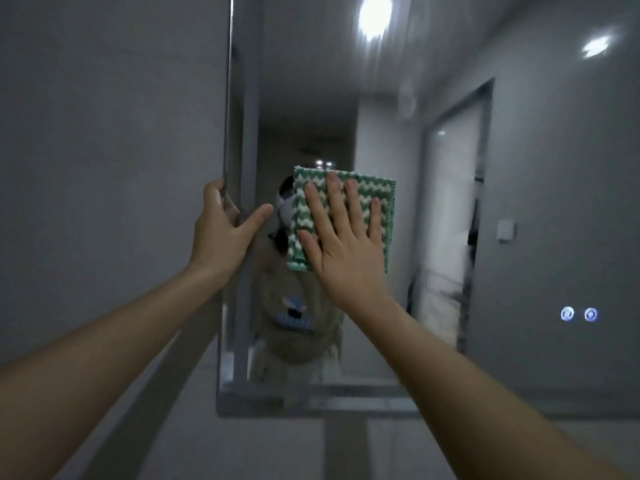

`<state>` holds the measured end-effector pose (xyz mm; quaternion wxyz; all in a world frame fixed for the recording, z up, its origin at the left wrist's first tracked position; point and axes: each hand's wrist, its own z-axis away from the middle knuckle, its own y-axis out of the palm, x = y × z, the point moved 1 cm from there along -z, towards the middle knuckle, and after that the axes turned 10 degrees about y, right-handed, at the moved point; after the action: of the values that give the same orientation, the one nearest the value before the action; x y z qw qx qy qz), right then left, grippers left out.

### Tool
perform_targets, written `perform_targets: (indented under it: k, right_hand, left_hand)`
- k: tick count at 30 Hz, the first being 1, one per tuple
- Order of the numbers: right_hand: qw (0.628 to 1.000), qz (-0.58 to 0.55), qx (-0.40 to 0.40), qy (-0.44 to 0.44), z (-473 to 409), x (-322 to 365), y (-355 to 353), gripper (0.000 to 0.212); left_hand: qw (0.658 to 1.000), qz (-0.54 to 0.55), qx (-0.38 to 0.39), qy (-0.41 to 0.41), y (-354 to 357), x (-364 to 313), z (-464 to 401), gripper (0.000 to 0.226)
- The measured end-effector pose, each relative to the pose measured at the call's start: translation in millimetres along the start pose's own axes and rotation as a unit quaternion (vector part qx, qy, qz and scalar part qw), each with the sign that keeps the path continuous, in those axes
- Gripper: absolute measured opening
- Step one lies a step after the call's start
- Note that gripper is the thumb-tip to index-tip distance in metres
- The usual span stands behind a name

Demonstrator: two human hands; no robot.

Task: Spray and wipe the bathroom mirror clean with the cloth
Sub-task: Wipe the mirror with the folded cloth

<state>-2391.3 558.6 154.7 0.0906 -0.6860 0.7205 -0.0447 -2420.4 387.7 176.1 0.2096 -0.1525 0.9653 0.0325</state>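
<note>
Both my hands are up at the mirror (450, 237). My right hand (343, 244) lies flat on the cloth (377, 202), fingers straight and slightly spread, palm pressing it against the glass; nothing curled around it. The cloth is green-and-white zigzag, folded roughly square, sitting in the left-middle part of the mirror. My left hand (221, 230) holds the mirror's left edge: fingers wrap around behind the edge, thumb stretched across the front glass, its tip just beside the cloth, not touching it. Two small lit touch buttons (579, 314) show low on the right of the mirror. A grey wall (104, 133) lies left of the mirror.
</note>
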Motion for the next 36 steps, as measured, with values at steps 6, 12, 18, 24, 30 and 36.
perform_targets:
  k: [6, 12, 18, 24, 30, 36]
  right_hand:
    - [0.999, 0.016, 0.033, 0.006, 124.1, -0.1, 16.2, 0.055]
    - [0.997, 0.033, 0.062, 0.012, 215.6, -5.9, 26.2, 0.057]
    - [0.996, 0.036, 0.072, 0.03, 220.8, -4.2, 28.1, 0.059]
    - [0.998, 0.035, 0.041, 0.034, 177.3, 9.2, 25.1, 0.057]
    - [0.998, 0.058, 0.024, -0.02, 70.5, 1.8, 5.0, 0.051]
    - [0.996, 0.087, 0.025, -0.027, 2.5, -56.5, -16.9, 0.056]
  left_hand:
    - [0.999, 0.015, 0.009, -0.034, 1.7, 29.9, 97.2, 0.073]
    - [0.997, 0.009, 0.017, -0.077, 5.5, 50.5, 156.8, 0.074]
    - [0.994, -0.097, 0.002, -0.042, 0.9, 49.8, 162.1, 0.093]
    - [0.916, -0.291, 0.165, 0.222, -19.0, 46.2, 119.8, 0.085]
    - [0.859, -0.369, 0.192, 0.298, -6.8, 18.8, 58.2, 0.062]
    - [0.855, -0.386, 0.14, 0.316, 43.5, -23.4, 13.0, 0.06]
